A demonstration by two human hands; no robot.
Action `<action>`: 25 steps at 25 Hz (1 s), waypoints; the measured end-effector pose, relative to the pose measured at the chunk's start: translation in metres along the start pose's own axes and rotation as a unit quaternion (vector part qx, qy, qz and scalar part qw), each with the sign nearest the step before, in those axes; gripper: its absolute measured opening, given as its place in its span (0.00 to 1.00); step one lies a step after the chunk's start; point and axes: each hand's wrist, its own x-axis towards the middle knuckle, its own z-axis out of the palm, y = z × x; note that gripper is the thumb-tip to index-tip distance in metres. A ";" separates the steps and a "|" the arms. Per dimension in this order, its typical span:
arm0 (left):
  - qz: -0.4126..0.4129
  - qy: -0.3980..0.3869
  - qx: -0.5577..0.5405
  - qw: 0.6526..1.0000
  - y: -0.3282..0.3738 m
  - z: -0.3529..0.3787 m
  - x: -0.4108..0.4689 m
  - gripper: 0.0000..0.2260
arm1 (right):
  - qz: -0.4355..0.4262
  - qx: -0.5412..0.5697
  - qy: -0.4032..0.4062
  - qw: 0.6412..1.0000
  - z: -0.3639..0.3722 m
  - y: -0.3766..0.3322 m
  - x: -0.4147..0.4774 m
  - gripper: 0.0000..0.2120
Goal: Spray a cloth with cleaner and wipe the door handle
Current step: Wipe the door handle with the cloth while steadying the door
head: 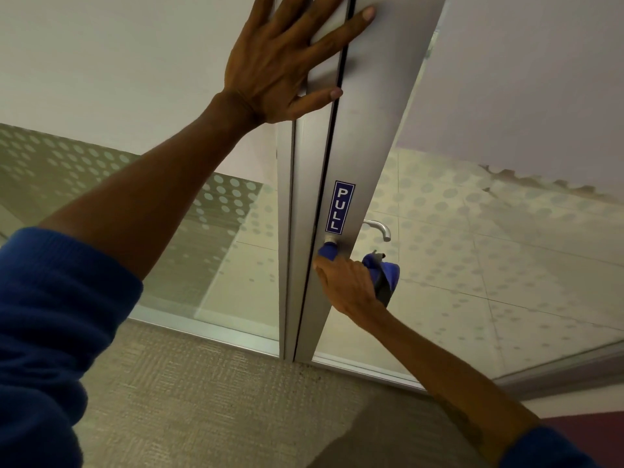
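- The left hand [283, 59] is pressing flat against the upper part of the metal door frame [371, 130], fingers spread wide apart and holding nothing; its blue sleeve [50, 315] is pushed up the forearm.
- The right hand [347, 285] is gripping a blue cloth [385, 270], fingers wrapped around it and around the near door handle, which is sitting hidden under the cloth; a bit of cloth is showing by the handle's base [329, 240].
- A blue PULL sign [340, 207] is sitting just above that base; a second silver handle [380, 228] is showing through the dotted glass [489, 248].
- Beige carpet [202, 400] is lying below.
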 end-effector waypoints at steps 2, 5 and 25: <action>0.007 -0.003 0.010 1.000 -0.002 -0.004 0.001 0.31 | -0.017 -0.054 0.048 0.997 0.008 0.001 -0.007 0.14; 0.001 -0.005 0.014 1.000 -0.003 -0.007 0.003 0.30 | -0.071 -0.131 0.065 0.987 0.016 0.021 -0.013 0.12; 0.054 0.059 0.085 0.993 -0.002 0.004 0.004 0.35 | -0.127 0.005 -0.090 0.988 0.002 0.086 -0.013 0.12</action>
